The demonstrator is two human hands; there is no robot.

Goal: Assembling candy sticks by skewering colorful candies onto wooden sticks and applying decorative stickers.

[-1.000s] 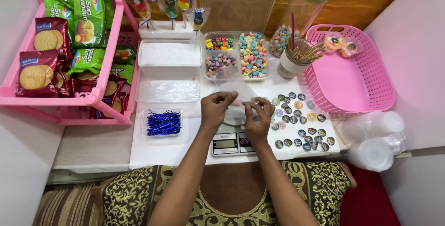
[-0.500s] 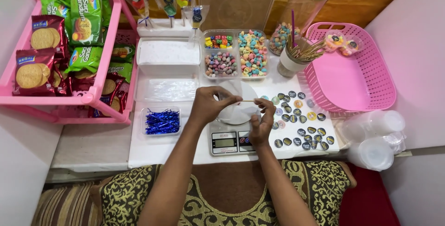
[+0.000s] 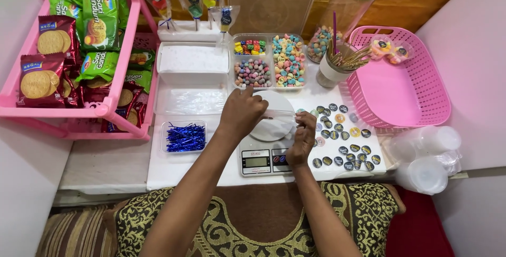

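Over a small white kitchen scale (image 3: 266, 154) both my hands hold a clear plastic bag (image 3: 279, 122). My left hand (image 3: 241, 112) pinches the bag's upper edge just above the scale's round platform. My right hand (image 3: 303, 137) grips the bag's lower right side beside the scale. The bag looks thin and see-through, and I cannot make out anything inside it. A divided clear tray of colourful candies (image 3: 269, 62) lies just beyond my left hand.
A pink rack (image 3: 113, 107) of biscuit packets stands at the left. Blue twist ties (image 3: 184, 137) fill a small tray. Round stickers (image 3: 342, 136) lie right of the scale, beside a pink basket (image 3: 400, 86), a stick cup (image 3: 337, 65), a tall jar (image 3: 348, 9) and clear cups (image 3: 429, 157).
My left hand has moved up and left, toward the candy tray, drawing the bag out. My right hand has slid down and right, beside the scale.
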